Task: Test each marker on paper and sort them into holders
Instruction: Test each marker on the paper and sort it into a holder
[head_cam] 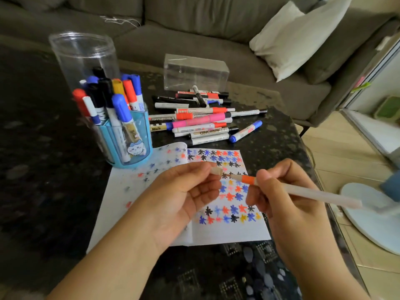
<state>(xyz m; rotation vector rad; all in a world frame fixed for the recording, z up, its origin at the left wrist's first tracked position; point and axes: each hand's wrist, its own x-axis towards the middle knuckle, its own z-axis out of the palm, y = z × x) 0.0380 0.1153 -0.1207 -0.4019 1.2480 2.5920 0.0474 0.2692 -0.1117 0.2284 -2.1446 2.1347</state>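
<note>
**Uncapped marker in right hand, cap in left**

Both hands up over paper, nearest the camera. Right hand (pixel 287 204) grips a white marker (pixel 303 190) with orange band, tip pointing left, barrel running out to the right. Left hand (pixel 186 191) pinches a pale cap (pixel 217 171) between thumb and fingertip, just beside the marker tip, not touching. Below them, white paper (pixel 216 230) on dark patterned surface (pixel 270 131), covered in rows of red, blue, black and yellow star scribbles. Blue holder (pixel 129 146) at paper's far left corner, packed with blue, red, black and orange capped markers; tall clear cylinder holder (pixel 82 55) just behind it. Loose pile of markers (pixel 201 122) past the paper. Clear box (pixel 195 71) behind pile. Grey sofa (pixel 194 24) with pale pillow (pixel 296 37) farthest back.
</note>
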